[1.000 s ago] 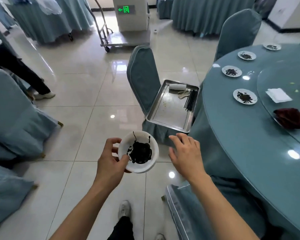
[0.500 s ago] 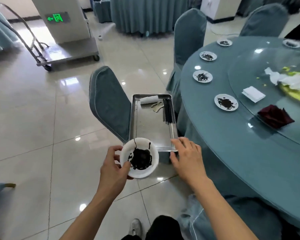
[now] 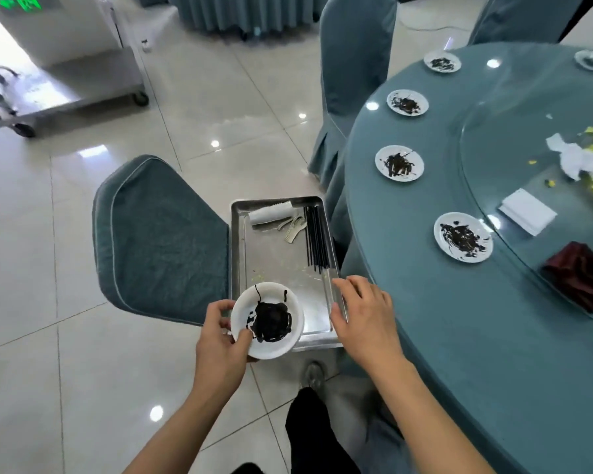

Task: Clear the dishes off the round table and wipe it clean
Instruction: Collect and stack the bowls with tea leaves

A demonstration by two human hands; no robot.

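Nearest me, my left hand [image 3: 220,340] grips a small white saucer [image 3: 267,319] smeared with dark sauce, thumb curled over its near rim, fingers underneath, holding it above the near end of a steel tray [image 3: 281,254]. My right hand [image 3: 365,319] lies relaxed, fingers loosely spread, seemingly touching the tray's right rim. Further in the tray lie black chopsticks [image 3: 317,237] and a rolled towel [image 3: 271,213]. Beyond, three more dirty saucers sit along the round table [image 3: 425,302] edge.

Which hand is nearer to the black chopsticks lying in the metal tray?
The right. The right hand rests at the tray's right rim, just below the chopsticks. The left hand holds the dirty saucer at the near left corner, farther away.
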